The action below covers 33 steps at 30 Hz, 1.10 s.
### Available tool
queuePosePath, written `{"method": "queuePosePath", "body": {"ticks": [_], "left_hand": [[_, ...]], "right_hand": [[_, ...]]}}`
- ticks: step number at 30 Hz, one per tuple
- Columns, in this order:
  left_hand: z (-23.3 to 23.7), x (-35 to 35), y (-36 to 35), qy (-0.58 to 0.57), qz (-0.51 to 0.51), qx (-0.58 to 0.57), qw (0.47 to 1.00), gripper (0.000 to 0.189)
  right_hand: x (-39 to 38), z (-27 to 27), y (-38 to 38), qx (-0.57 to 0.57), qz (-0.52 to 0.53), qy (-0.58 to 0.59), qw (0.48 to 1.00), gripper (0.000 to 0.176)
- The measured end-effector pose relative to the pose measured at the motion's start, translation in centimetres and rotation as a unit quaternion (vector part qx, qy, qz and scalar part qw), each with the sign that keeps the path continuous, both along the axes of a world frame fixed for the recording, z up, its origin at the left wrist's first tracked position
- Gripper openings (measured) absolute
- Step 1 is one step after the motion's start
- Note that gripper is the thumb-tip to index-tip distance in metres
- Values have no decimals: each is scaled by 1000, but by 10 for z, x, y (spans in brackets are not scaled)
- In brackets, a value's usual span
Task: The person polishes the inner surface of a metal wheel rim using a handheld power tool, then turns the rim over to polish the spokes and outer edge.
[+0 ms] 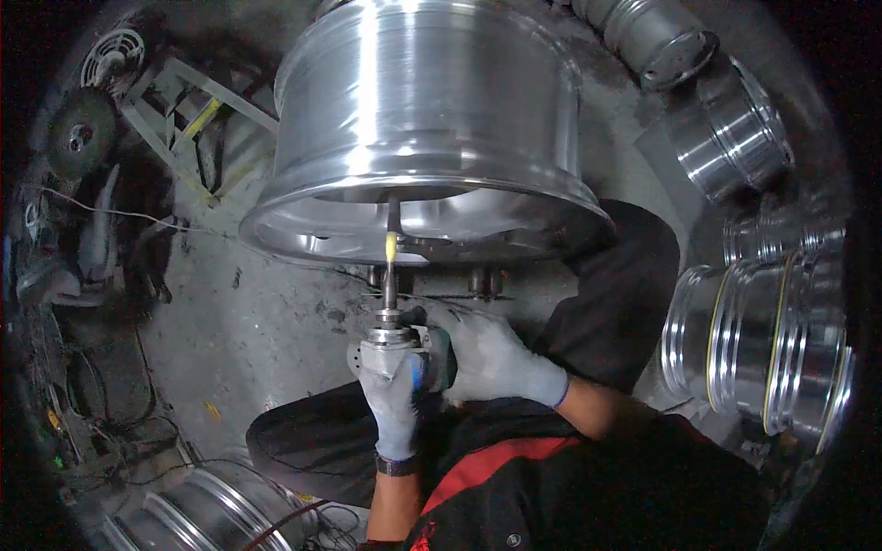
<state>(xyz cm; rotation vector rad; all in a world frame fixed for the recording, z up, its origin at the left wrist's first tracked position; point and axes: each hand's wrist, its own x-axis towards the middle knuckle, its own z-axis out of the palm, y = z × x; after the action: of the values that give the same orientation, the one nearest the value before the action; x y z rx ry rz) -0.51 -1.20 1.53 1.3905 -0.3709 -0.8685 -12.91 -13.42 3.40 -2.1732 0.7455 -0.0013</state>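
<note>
Both gloved hands are closed on a grinder (390,354) with a long spindle. My left hand (392,409), a dark watch at its wrist, wraps the metal head from below. On the other side, my right hand (501,360) grips the body, most of which its glove hides. The spindle (390,275) points away from me and carries a yellow band; its tapered grey tip overlaps the opening of a large shiny wheel rim (432,110). That rim lies on its side, its flared lip (514,197) facing me. Where the tip meets the metal is hard to tell.
Beneath the rim's lip are rollers (484,283). More wheel rims (744,344) stand along the right, and others (197,510) lie at lower left near cables. A metal frame (193,119) and a round disc (81,133) are at upper left. My bent legs flank the work.
</note>
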Motion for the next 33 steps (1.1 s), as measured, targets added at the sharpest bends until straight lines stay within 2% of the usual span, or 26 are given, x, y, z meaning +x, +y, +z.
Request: {"method": "queuePosePath", "body": {"ticks": [1,2,4,5,7,12,13,14,15,17,18,23,24,25,26,27,29,30,32,33], "left_hand": [[2,-1,-1,62,6,-11,998,27],[2,-2,-1,63,5,-11,998,27],[2,-4,1,-13,-40,43,998,32],[5,-3,0,-11,-40,42,998,32],[11,2,-2,-36,-102,74,991,38],[-13,17,8,-12,-32,54,998,37],[-13,20,9,-15,-4,56,998,38],[-9,21,14,46,-19,20,999,40],[-3,22,12,42,-21,23,999,40],[4,27,9,-62,-31,-39,997,44],[6,26,6,1,-21,-54,998,47],[0,52,20,-53,-23,-54,997,54],[5,54,22,-102,-2,-27,994,56],[10,56,22,-151,19,-1,988,57],[15,56,20,-42,27,-65,997,59],[18,56,18,-43,25,-64,997,59],[19,55,17,-162,29,-44,985,60],[17,53,17,-162,27,-44,986,60],[3,48,21,-52,41,-78,995,62],[2,50,20,22,3,-55,998,60]], "right_hand": [[-3,3,0,8,0,-6,1000,86],[-6,6,0,16,0,-10,1000,87],[-11,12,5,26,-32,13,999,92],[-13,14,6,36,-64,34,997,96],[-11,12,4,43,-58,19,997,95],[7,6,3,79,-24,21,996,90],[11,-4,6,44,-19,-6,999,88],[15,-10,9,9,-14,-33,999,86],[19,-7,10,12,-17,-37,999,86],[27,3,10,27,-12,-13,999,84],[29,4,11,29,-13,-17,999,84],[46,13,17,-56,0,-84,995,78],[50,12,19,-54,-3,-87,995,78],[56,10,21,-78,-11,-139,987,74],[59,8,23,-101,-19,-191,976,71],[62,5,25,-100,-21,-192,976,71],[64,1,28,-120,-22,-202,972,66],[63,2,28,-120,-24,-201,972,66],[54,4,25,-51,-2,-80,995,68],[48,2,25,-51,-2,-78,996,68]]}}
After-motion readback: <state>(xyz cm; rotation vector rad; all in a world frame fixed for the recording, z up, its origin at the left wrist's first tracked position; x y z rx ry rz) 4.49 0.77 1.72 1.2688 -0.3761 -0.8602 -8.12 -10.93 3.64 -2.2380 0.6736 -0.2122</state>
